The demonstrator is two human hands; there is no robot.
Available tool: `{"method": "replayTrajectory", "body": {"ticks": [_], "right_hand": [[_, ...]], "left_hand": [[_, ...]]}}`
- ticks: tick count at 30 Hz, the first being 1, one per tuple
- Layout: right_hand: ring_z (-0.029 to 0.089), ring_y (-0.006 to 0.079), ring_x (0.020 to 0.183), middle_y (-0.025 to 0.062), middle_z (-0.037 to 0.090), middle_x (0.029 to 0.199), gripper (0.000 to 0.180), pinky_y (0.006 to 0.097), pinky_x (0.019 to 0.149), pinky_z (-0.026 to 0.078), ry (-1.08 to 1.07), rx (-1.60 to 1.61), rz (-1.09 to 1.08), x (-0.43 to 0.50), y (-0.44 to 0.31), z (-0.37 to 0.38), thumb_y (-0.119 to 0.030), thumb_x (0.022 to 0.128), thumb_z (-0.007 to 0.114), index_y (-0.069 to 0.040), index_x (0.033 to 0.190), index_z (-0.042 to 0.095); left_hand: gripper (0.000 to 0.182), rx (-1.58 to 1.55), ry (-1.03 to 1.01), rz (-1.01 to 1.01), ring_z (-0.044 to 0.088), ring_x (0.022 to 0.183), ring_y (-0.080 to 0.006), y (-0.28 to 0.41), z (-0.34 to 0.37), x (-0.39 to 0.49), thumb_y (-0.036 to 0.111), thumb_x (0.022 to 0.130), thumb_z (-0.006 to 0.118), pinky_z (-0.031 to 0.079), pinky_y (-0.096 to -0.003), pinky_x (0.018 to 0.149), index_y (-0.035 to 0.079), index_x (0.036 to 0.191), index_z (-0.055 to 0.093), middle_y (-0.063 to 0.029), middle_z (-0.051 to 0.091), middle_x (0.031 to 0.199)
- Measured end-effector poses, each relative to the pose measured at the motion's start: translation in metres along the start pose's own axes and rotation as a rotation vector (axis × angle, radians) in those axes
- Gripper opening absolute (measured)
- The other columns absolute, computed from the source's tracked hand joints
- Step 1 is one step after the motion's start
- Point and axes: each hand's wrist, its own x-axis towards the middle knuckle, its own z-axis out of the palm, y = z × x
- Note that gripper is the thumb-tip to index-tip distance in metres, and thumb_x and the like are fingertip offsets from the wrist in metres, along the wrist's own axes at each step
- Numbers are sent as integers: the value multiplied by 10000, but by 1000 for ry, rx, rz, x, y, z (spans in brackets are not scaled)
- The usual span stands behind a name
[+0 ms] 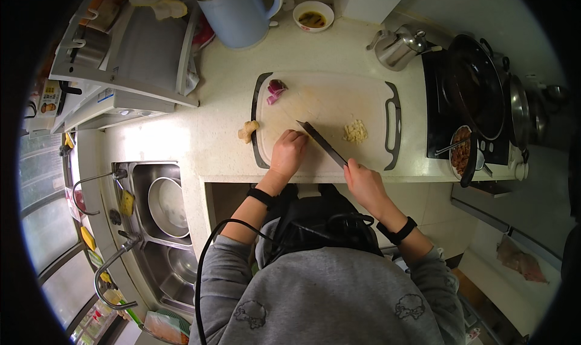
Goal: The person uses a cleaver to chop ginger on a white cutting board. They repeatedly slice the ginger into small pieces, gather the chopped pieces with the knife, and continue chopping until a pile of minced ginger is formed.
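A white cutting board (313, 102) with dark grey ends lies on the counter. My right hand (365, 184) grips the handle of a dark-bladed kitchen knife (323, 138), which slants across the board's front half. Close to the blade rest the curled fingers of my left hand (289, 150). A sliver of something yellowish shows between them and the knife, but the fingers mostly hide it. Right of the blade is a small heap of pale minced pieces, apparently garlic (355, 131). Red onion pieces (276, 91) sit in the far left corner. A knob of ginger (248, 131) touches the board's left edge.
Behind the board stand a blue electric kettle (233, 16), a small bowl with dark liquid (313, 17) and a steel pot (398, 50). To the right, a wok (474, 86) rests on the cooktop, near a bowl of chopped meat (461, 150). A double sink (140, 209) lies left.
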Motion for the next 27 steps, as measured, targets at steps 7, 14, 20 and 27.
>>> {"method": "replayTrajectory", "body": {"ticks": [7,14,20,27], "right_hand": [[642,411,631,200,625,676,173,503,558,513,-52,-58,-71,9,-2,-9,-155,982,523,-9,894,498],[641,408,625,199,625,673,196,496,549,512,-67,-41,-35,12,4,5,-171,992,526,-10,884,494],[635,411,624,195,622,670,200,498,547,504,-2,8,-35,6,6,2,-182,996,530,-16,892,488],[635,403,620,197,609,646,199,497,544,498,-100,-61,-94,11,6,-13,-178,993,525,-9,894,486]], "left_hand": [[103,34,-12,0,641,862,-277,-1,4,-1,34,773,699,557,-381,746,24,876,711,-81,677,871],[80,35,-32,15,639,850,-285,-3,4,-2,33,775,696,556,-386,739,24,855,694,-91,668,872],[79,32,31,60,635,834,-284,-2,4,0,34,775,704,555,-389,720,30,853,689,-86,651,853],[94,56,-22,2,645,823,-303,-2,5,-3,13,776,696,558,-394,726,13,870,702,-102,672,870]]}}
